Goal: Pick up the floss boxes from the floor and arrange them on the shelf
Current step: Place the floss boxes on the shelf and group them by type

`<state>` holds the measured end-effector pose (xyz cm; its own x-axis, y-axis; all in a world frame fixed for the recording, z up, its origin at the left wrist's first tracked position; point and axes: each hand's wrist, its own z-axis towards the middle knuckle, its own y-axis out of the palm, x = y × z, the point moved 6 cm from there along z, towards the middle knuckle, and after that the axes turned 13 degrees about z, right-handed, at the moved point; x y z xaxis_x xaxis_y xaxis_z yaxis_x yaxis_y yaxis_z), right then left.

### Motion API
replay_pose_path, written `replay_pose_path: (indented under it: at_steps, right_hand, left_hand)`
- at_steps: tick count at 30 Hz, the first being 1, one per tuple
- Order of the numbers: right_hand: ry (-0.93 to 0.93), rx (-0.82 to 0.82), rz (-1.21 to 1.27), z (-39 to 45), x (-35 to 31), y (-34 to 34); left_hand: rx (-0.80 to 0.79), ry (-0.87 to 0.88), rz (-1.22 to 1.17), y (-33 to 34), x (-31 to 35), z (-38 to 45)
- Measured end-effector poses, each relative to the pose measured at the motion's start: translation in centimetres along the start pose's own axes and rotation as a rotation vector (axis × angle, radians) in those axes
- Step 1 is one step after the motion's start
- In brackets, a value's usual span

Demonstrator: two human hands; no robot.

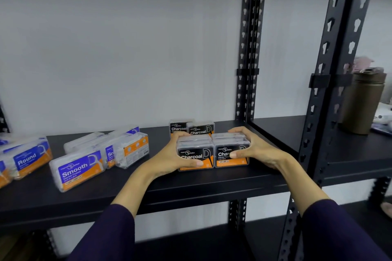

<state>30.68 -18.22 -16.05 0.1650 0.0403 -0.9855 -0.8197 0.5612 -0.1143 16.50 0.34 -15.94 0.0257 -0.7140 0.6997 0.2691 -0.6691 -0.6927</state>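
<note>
On the shelf [212,184], both hands [176,154] [252,148] clasp two side-by-side Charcoal boxes [212,152].

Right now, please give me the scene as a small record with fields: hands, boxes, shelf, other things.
left hand: fingers wrapped on the left Charcoal box
right hand: fingers wrapped on the right Charcoal box
held boxes: side by side, touching, standing on the shelf
behind them: two more Charcoal boxes
left of them: Smooth box, Round box, other white boxes
beyond the post: brown bottle
</note>
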Motion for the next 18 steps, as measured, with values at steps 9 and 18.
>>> replay_pose_path:
  at_steps: [9, 18]
  right_hand:
    - [0.006, 0.0, 0.0, 0.07, 0.14, -0.03]
    - [0.014, 0.03, -0.047, -0.01, 0.32, 0.13]
  left_hand:
    - [0.014, 0.012, -0.002, 0.14, -0.16, -0.03]
    - [0.028, -0.008, 0.057, 0.16, -0.8, 0.08]
